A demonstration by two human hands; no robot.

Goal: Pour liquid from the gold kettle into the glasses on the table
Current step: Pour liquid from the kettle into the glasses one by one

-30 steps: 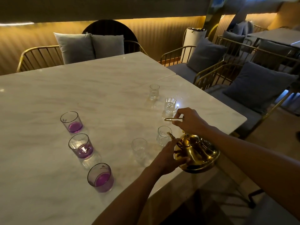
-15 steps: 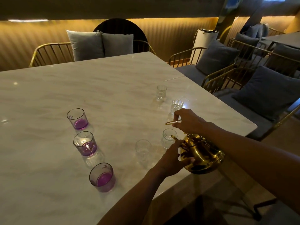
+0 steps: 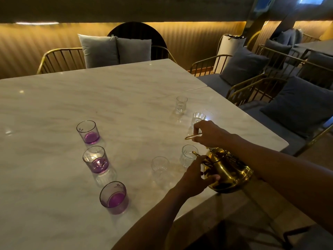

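- Both hands are on the gold kettle [image 3: 229,173] at the lower right of the frame: the left hand [image 3: 195,177] is curled against its spout side with the thumb pressed to the belly, and the right hand [image 3: 210,133] is closed round the thin gold handle above it
- Left of the frame, three tinted glasses stand in a row on the bench [image 3: 54,105], each with purple liquid in the bottom: the far one [image 3: 88,131], the middle one [image 3: 95,159] and the near one [image 3: 114,196]
- Centre, a clear glass [image 3: 160,164] looks empty
- Just right of it, a second clear glass [image 3: 188,155] stands with the kettle's spout at its rim; I judge the pour into this glass is the step in hand, and the next move calls for a slow tip while the left hand steadies the body
- Further back stand two more clear glasses, one [image 3: 181,103] in the open and one [image 3: 198,117] partly behind the right hand
- No stream shows at the spout, and the dim light hides the level in every clear glass; the kettle's lid and the handle's joints are covered by the right forearm
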